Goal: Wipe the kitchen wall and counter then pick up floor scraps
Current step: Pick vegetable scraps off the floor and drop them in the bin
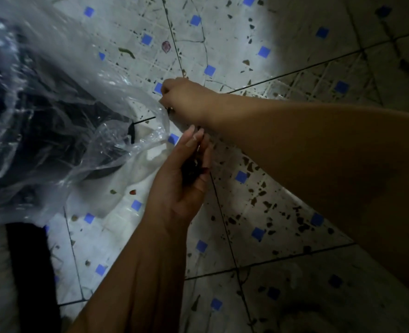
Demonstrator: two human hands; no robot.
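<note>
**Bag mouth lies just left of both hands**

We are at the floor-scrap stage, judging by what lies before us: a white tiled floor (222,44) with small blue squares, speckled with dark bits and a few larger scraps. A purple-red peel scrap (166,46) and a green sliver (126,52) lie beyond the hands, well apart from them; a small red scrap (132,192) and a green one (112,191) lie nearer, just left of the left wrist.

Our right hand (186,102) reaches across from the right, its grip closed in a pinch at the rim of a large clear crinkled plastic bag (54,116); we cannot tell whether it pinches the plastic itself or a scrap at the edge. Our left hand (186,174) is cupped palm-up just below it, fingers loosely curled around a dark clump of gathered scraps (192,169).

What the next move turns on: the bag's opening lies to the left of the cupped hand, close beside its fingertips, and the right hand is at the rim. We judge that the left hand need only tip leftward to empty its load. A slack rim could let bits spill back onto the floor.
</note>
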